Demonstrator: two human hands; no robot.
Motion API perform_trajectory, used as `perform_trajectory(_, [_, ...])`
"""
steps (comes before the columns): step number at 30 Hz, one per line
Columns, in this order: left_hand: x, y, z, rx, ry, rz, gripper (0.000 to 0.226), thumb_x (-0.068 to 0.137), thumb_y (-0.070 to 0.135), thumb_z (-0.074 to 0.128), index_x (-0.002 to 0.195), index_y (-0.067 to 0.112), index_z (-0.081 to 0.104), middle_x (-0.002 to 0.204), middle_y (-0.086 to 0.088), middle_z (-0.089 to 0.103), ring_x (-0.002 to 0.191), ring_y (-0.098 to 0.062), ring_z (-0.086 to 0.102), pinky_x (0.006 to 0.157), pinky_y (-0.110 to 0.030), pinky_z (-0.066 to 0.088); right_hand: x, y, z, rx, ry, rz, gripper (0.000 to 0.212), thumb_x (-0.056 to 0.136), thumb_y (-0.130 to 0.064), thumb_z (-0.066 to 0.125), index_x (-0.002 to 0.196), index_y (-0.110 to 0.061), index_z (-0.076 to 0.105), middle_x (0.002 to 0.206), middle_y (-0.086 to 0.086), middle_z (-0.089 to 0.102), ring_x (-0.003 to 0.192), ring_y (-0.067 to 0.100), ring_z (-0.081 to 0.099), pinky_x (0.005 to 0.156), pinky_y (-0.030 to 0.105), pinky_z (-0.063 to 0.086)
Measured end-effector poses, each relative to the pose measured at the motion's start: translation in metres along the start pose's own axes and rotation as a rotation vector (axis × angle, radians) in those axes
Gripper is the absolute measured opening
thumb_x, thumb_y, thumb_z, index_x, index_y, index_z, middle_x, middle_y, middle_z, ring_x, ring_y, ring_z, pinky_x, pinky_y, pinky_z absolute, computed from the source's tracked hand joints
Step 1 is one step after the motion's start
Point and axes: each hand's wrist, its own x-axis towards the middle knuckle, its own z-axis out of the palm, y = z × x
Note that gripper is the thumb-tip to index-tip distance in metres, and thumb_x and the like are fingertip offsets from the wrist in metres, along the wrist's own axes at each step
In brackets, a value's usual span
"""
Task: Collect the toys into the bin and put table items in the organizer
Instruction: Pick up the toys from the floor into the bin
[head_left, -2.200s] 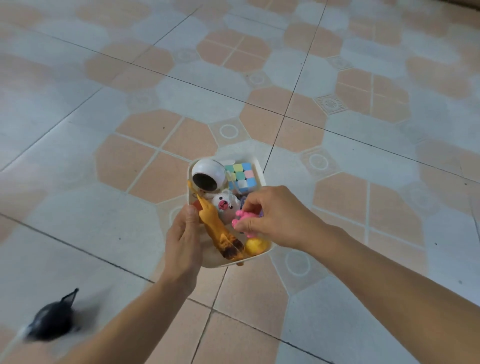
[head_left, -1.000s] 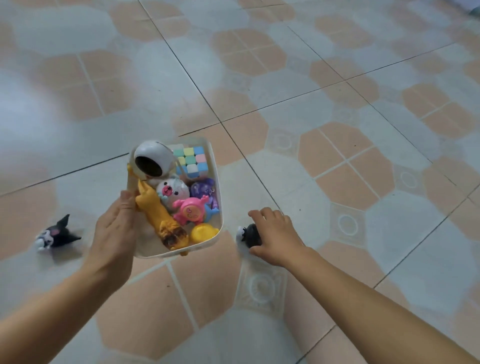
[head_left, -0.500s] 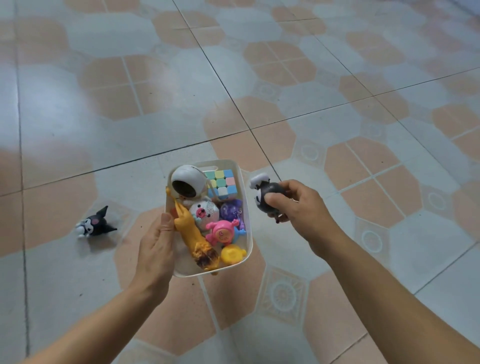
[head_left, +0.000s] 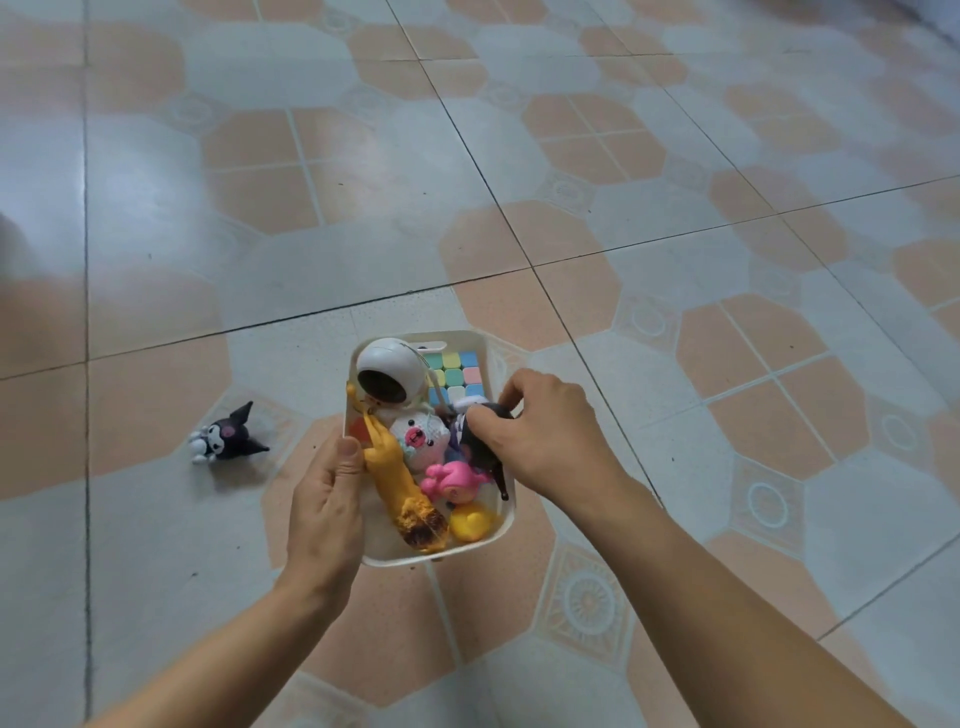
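Down at the floor (head_left: 363, 234) — glossy tiles, pale grey-white with orange octagon patches, each patch crossed by thin light lines. Dark grout lines (head_left: 531, 266) run across and meet near the middle. Small ornamented squares (head_left: 588, 603) sit between the patches, and a soft glare spreads over the left side. One thing lies directly on the tiles, over on the left — a small black figurine (head_left: 226, 435) with pointed ears and a white face, tipped on its side.
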Motion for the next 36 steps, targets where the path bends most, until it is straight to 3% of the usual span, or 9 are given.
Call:
perform_trajectory(4, [-0.001, 0.0, -0.006, -0.004, -0.006, -0.008, 0.034, 0.094, 0.047, 0.039, 0.104, 0.035, 0.069, 0.11, -0.002, 0.072, 0.103, -0.027, 0.068, 0.091, -0.054, 0.053, 0.012, -0.006, 0.011, -0.117, -0.021, -0.022, 0.031, 0.084, -0.047, 0.058, 0.074, -0.018, 0.055, 0.071, 0.0, 0.056, 0.071, 0.02, 0.058, 0.048, 0.025, 0.036])
perform_trajectory(9, [0.002, -0.004, -0.015, -0.022, 0.014, -0.034, 0.035, 0.094, 0.049, 0.04, 0.107, 0.033, 0.069, 0.113, -0.002, 0.071, 0.108, -0.027, 0.066, 0.095, -0.056, 0.05, 0.016, -0.012, 0.027, -0.22, -0.018, -0.108, 0.05, 0.082, -0.065, 0.053, 0.092, -0.016, 0.059, 0.091, 0.003, 0.064, 0.08, 0.021, 0.061, 0.059, 0.032, 0.046])
perform_trajectory(14, [0.006, -0.004, -0.033, -0.059, 0.083, -0.062, 0.04, 0.091, 0.05, 0.038, 0.11, 0.028, 0.065, 0.107, 0.0, 0.073, 0.1, -0.018, 0.069, 0.084, -0.035, 0.054, 0.01, -0.025, 0.021, -0.149, 0.012, -0.166, 0.071, 0.082, -0.077, 0.028, 0.11, -0.018, 0.055, 0.097, 0.002, 0.058, 0.085, 0.02, 0.056, 0.067, 0.033, 0.043])
perform_trajectory(17, [0.009, -0.001, -0.047, -0.049, 0.134, -0.063, 0.039, 0.09, 0.051, 0.037, 0.108, 0.029, 0.065, 0.104, 0.003, 0.072, 0.094, -0.01, 0.07, 0.077, -0.028, 0.053, 0.021, -0.029, 0.018, -0.038, 0.059, -0.176, 0.069, 0.082, -0.075, 0.02, 0.096, -0.019, 0.057, 0.089, 0.0, 0.061, 0.081, 0.019, 0.057, 0.067, 0.034, 0.046])
perform_trajectory(21, [0.017, 0.003, -0.07, -0.03, 0.212, -0.058, 0.04, 0.094, 0.049, 0.035, 0.113, 0.028, 0.063, 0.106, 0.003, 0.069, 0.101, -0.014, 0.065, 0.081, -0.03, 0.05, 0.054, -0.017, 0.033, 0.021, 0.086, -0.156, 0.044, 0.096, -0.053, 0.035, 0.064, -0.024, 0.042, 0.064, -0.006, 0.048, 0.063, 0.016, 0.046, 0.052, 0.029, 0.028])
perform_trajectory(25, [0.027, 0.008, -0.09, -0.05, 0.255, -0.056, 0.039, 0.091, 0.051, 0.036, 0.108, 0.029, 0.063, 0.109, -0.001, 0.068, 0.106, -0.02, 0.062, 0.084, -0.034, 0.049, 0.092, 0.0, 0.069, -0.108, 0.013, -0.117, 0.022, 0.093, -0.03, 0.049, 0.097, -0.013, 0.062, 0.097, 0.006, 0.065, 0.088, 0.025, 0.059, 0.069, 0.031, 0.043])
perform_trajectory(28, [0.035, 0.011, -0.098, -0.057, 0.271, -0.055, 0.041, 0.088, 0.053, 0.036, 0.108, 0.029, 0.063, 0.108, 0.0, 0.068, 0.104, -0.018, 0.062, 0.085, -0.033, 0.049, 0.109, -0.001, 0.092, -0.155, -0.085, -0.072, 0.035, 0.091, -0.029, 0.054, 0.121, -0.012, 0.052, 0.119, 0.011, 0.056, 0.104, 0.028, 0.056, 0.08, 0.035, 0.046])
perform_trajectory(32, [0.042, 0.011, -0.1, -0.06, 0.269, -0.055, 0.042, 0.088, 0.052, 0.035, 0.109, 0.028, 0.063, 0.105, 0.002, 0.069, 0.101, -0.015, 0.063, 0.078, -0.028, 0.049, 0.122, -0.007, 0.119, -0.238, -0.167, 0.035, 0.057, 0.087, -0.041, 0.06, 0.13, -0.011, 0.039, 0.129, 0.014, 0.045, 0.115, 0.034, 0.048, 0.087, 0.041, 0.046])
perform_trajectory(36, [0.048, 0.007, -0.103, -0.061, 0.27, -0.081, 0.047, 0.089, 0.054, 0.036, 0.116, 0.026, 0.062, 0.111, -0.002, 0.069, 0.107, -0.021, 0.063, 0.084, -0.035, 0.052, 0.127, -0.009, 0.135, -0.301, -0.16, 0.128, 0.061, 0.087, -0.038, 0.062, 0.133, -0.008, 0.035, 0.134, 0.015, 0.04, 0.12, 0.032, 0.043, 0.088, 0.04, 0.044])
